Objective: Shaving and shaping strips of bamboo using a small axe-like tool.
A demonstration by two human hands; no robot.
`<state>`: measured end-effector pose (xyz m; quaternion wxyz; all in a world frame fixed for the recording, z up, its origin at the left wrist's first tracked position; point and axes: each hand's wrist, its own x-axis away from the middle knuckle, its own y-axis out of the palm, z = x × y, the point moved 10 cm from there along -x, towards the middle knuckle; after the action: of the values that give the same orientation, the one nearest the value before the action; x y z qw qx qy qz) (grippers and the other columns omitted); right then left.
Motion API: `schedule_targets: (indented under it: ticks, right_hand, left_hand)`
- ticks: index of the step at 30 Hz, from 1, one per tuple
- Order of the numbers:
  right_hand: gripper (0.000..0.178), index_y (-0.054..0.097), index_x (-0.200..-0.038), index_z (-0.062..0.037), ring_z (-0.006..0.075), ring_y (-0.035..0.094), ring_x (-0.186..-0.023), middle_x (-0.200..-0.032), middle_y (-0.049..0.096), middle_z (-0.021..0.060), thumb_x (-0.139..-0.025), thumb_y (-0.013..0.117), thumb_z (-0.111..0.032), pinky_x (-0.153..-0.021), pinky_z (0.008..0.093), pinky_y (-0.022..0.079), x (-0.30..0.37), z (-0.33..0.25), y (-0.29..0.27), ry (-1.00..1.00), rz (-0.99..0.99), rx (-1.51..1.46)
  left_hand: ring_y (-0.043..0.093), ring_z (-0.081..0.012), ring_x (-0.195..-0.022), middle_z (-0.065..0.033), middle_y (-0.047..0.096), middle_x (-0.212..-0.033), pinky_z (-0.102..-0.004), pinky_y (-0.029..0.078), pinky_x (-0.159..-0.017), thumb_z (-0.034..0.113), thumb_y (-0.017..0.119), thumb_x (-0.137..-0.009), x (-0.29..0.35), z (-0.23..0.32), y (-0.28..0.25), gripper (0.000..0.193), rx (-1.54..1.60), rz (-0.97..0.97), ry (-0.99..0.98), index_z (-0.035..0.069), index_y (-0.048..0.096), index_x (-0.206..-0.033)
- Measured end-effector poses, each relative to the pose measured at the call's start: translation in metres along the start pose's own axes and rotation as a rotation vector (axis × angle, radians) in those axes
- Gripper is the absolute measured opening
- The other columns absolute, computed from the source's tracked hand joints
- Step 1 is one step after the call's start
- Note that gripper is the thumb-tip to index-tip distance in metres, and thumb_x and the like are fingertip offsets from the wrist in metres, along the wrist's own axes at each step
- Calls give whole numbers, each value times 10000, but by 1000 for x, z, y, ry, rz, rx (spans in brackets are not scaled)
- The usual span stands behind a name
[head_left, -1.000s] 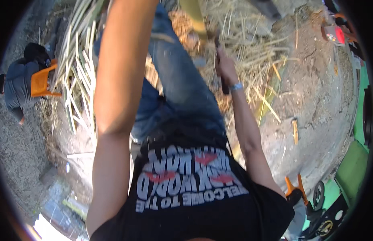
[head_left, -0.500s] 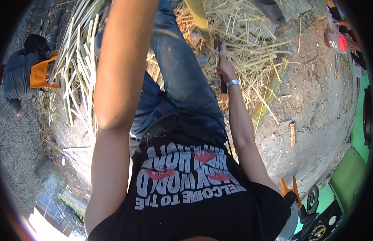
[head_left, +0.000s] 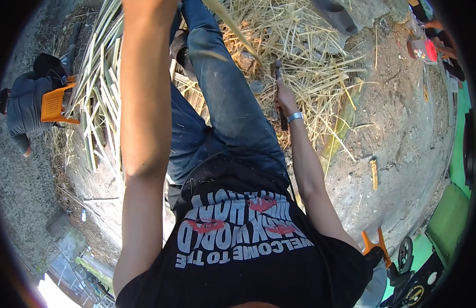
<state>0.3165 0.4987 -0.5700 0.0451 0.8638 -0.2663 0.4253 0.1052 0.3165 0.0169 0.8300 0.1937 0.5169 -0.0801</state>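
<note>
My right hand (head_left: 285,97), a metal watch at its wrist, is closed around a hammer-like tool (head_left: 283,122). Its dark handle end sticks out below the fist, and a small grey head shows above; the exact kind is unclear. Just ahead of that head is the lower end of a pale bamboo strip (head_left: 233,26), slanting down from the top edge. My left arm (head_left: 145,92) reaches up past the top edge, so the left hand is out of sight. Thin split strips and shavings (head_left: 320,66) cover the ground around the tool.
Long bamboo slats (head_left: 102,82) lie piled at the left. Beyond them a person (head_left: 30,105) sits on an orange plastic chair (head_left: 56,105). A grey boot-like object (head_left: 338,15) is at the top right. A short bamboo piece (head_left: 374,173) rests on the ground at right.
The bamboo strip looks thinner and more slanted, its end slightly lower. My right hand and the tool have shifted slightly down. My left leg and foot show more.
</note>
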Motion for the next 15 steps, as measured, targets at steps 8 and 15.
schedule_targets:
  ticks: [8, 15]
  right_hand:
    - [687, 552, -697, -64, 111, 457, -404, -539, 489, 7, -994, 478, -679, -391, 277, 372, 71, -57, -41, -168, 73, -90]
    - [612, 524, -757, -90, 74, 402, -441, -582, 457, -23, -1032, 444, -631, -422, 236, 319, 117, -127, -43, -391, 27, -30]
  left_hand:
    - [354, -93, -478, 33, 365, -536, -238, 392, -582, 437, 571, -969, 5, -8, 2, 374, 487, -536, -574, 72, 528, -1035]
    - [566, -151, -637, -32, 558, -772, -301, 507, -609, 520, 512, -1048, 13, -7, -15, 464, 19, 17, -348, 61, 562, -1003]
